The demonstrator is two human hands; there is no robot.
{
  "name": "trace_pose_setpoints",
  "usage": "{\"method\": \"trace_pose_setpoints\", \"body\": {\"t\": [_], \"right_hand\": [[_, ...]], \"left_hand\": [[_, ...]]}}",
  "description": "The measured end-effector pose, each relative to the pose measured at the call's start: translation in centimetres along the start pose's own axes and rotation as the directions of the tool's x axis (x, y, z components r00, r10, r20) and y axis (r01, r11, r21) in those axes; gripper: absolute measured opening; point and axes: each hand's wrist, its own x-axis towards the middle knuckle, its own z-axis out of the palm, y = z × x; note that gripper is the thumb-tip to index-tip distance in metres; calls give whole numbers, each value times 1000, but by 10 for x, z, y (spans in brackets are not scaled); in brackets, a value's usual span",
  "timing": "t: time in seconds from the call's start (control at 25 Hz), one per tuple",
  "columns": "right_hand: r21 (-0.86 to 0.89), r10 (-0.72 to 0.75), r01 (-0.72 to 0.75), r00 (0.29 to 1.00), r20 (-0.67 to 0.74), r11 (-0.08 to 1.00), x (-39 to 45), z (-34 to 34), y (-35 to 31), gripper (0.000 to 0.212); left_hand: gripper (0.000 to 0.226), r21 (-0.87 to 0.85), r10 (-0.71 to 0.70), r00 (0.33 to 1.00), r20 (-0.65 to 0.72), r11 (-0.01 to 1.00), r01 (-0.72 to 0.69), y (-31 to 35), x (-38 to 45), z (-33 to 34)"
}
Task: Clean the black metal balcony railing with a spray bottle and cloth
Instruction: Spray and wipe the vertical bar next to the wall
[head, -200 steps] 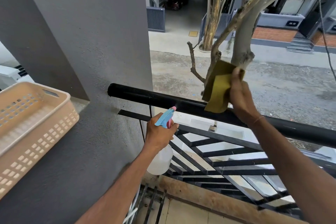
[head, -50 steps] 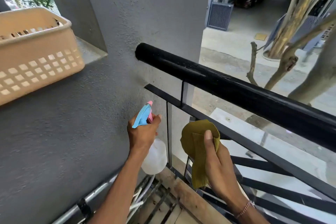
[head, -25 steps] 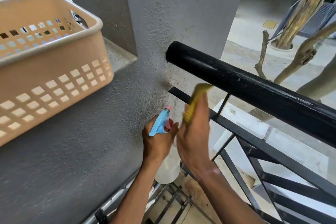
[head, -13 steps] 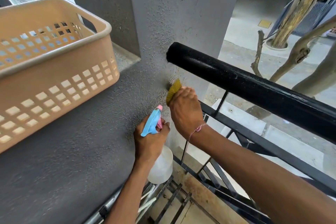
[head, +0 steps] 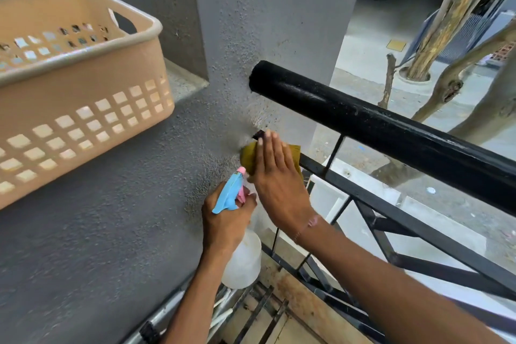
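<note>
soft, even daylight from the open street side; wide-angle bending at edges, slight blur lower left.

cloth mostly under right hand

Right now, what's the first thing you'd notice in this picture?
The thick black top rail slants across the middle from the grey pillar. Under it, the right hand presses a yellow cloth flat on the lower bar, while the left hand grips a spray bottle. A big peach basket sits on the left.

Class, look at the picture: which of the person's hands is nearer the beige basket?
Left. The left hand grips the spray bottle, below-right of the basket; the right hand lies farther right.
</note>
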Motion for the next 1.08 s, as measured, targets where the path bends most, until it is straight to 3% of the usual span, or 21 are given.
{"method": "trace_pose_setpoints", "body": {"t": [0.08,0.12,0.2,0.24,0.32,0.4,0.96,1.08], "right_hand": [[199,-60,87,989,-139,976,-46,26,15,69],[399,12,28,995,-97,917,-72,39,20,73],[694,199,-178,979,51,698,-114,53,25,57],[768,295,-264,950,103,584,-126,57,27,44],[803,439,-349,890,122,484,-137,65,35,29],[852,482,-337,868,116,401,-139,69,42,22],[891,489,-238,872,20,387,-144,131,49,36],[883,500,-209,866,-33,420,-140,145,50,39]], "left_hand": [[18,20,-1,1000,-19,1000,1,-11,-6,2],[17,28,1,1000,-12,1000,-1,-15,-10,4],[18,19,5,1000,15,1000,-5,-17,-21,11],[19,6,19,1000,17,1000,-19,-15,-28,16],[20,2,65,998,-3,998,-65,-11,-40,30],[20,50,143,989,-24,989,-142,-10,-50,44],[26,89,276,944,-184,961,-263,-64,-75,84],[20,55,222,963,-151,975,-216,-79,-70,88]]}}
